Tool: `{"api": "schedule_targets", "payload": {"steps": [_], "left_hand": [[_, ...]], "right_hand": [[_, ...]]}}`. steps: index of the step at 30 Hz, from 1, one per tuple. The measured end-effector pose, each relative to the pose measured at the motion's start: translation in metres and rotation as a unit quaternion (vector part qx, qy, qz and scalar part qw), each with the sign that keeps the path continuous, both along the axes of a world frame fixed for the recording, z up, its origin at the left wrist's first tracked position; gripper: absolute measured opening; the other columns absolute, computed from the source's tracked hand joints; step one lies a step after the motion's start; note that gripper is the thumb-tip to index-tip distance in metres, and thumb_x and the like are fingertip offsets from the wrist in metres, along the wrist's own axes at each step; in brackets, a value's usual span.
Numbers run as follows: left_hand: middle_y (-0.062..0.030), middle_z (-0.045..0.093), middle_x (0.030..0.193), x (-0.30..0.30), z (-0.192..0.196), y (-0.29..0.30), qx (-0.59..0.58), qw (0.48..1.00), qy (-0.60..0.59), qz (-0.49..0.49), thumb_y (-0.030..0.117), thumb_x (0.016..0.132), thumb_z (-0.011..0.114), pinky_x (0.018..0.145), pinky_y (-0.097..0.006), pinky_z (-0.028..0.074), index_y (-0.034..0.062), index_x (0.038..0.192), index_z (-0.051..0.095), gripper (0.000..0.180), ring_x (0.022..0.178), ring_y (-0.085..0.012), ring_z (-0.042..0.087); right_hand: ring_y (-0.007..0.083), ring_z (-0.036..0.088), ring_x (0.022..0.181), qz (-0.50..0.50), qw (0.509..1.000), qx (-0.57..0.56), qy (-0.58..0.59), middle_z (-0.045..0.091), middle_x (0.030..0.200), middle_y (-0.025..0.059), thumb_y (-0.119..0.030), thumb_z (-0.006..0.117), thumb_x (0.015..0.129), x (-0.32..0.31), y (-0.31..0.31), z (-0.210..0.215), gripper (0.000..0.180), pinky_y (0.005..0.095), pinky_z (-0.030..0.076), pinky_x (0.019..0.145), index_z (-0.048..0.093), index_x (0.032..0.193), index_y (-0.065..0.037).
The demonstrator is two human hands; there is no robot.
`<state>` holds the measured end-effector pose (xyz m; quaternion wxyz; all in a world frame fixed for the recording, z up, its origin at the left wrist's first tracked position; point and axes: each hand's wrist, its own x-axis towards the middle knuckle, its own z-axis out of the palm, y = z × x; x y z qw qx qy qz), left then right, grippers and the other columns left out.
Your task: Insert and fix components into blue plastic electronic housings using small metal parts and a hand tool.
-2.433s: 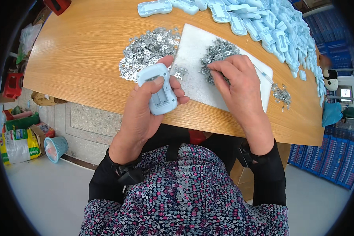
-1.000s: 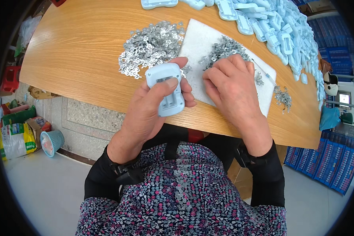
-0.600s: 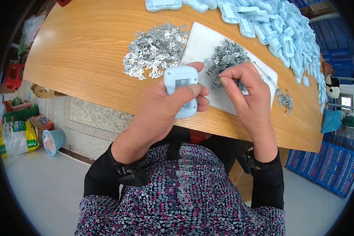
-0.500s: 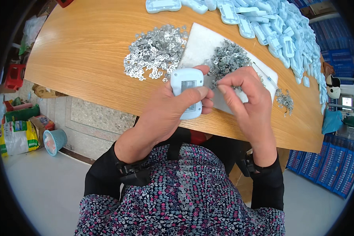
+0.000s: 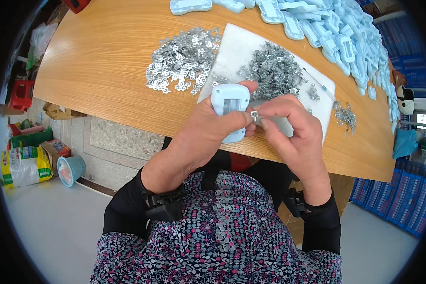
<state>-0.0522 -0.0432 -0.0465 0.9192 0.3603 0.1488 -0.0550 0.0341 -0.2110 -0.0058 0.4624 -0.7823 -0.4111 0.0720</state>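
Right by left hand (image 5: pixel 208 128) gripping blue housing (image 5: pixel 229 106), right hand (image 5: pixel 291 130) pinching metal clip (image 5: pixel 254 114): clip heaps (image 5: pixel 182 59), white board (image 5: pixel 236 47).

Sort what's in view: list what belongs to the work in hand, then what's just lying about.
In use: left hand, blue plastic case, right hand, small metal clip, clip piles, white board.
Lying about: blue basket, bag, red stool.

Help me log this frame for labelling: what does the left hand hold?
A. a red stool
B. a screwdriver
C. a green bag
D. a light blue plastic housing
D: the left hand grips the light blue plastic housing, while the right hand brings a small metal piece to it.
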Motion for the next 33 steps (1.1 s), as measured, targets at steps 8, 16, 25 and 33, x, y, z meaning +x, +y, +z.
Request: {"api": "schedule_targets", "payload": {"steps": [8,16,25,33], "left_hand": [[0.0017,0.064,0.101,0.000,0.002,-0.008,0.228,0.972,-0.056,-0.020,0.007,0.092,0.066,0.077,-0.024,0.049,0.0058,0.136,0.058,0.045,0.088,-0.0053,0.059],[-0.0096,0.067,0.109,0.016,0.003,-0.002,-0.034,0.988,-0.150,0.018,0.042,0.107,0.041,0.089,-0.033,0.051,0.0020,0.144,0.048,0.054,0.100,-0.0187,0.065],[-0.0209,0.044,0.152,0.028,0.011,-0.027,0.051,0.986,-0.145,0.068,0.038,0.105,0.039,0.105,-0.045,0.044,0.0102,0.151,0.036,0.054,0.126,-0.0296,0.054],[-0.0182,0.052,0.143,0.012,0.018,-0.012,0.065,0.990,-0.034,-0.123,0.024,0.099,0.054,0.096,-0.043,0.055,0.0020,0.137,0.049,0.045,0.130,-0.0296,0.055]], "right_hand": [[0.0084,0.055,0.077,0.012,0.989,-0.115,0.092,0.064,0.084,0.0021,-0.005,0.067,0.089,0.010,-0.013,0.015,0.005,0.0245,0.044,0.069,0.065,0.091,0.000],[0.0111,0.061,0.087,-0.043,0.936,0.012,0.348,0.066,0.094,0.0011,-0.009,0.062,0.095,0.003,-0.031,0.008,0.007,0.0251,0.049,0.076,0.063,0.094,-0.002],[0.0187,0.061,0.114,-0.034,0.829,0.171,0.531,0.065,0.124,0.0102,-0.010,0.055,0.098,-0.001,-0.034,-0.012,0.032,0.0352,0.047,0.102,0.060,0.127,0.005],[0.0132,0.056,0.104,-0.044,0.939,0.033,0.339,0.060,0.119,0.0077,-0.005,0.056,0.094,0.015,-0.065,0.002,0.006,0.0304,0.045,0.094,0.060,0.093,-0.001]]}}
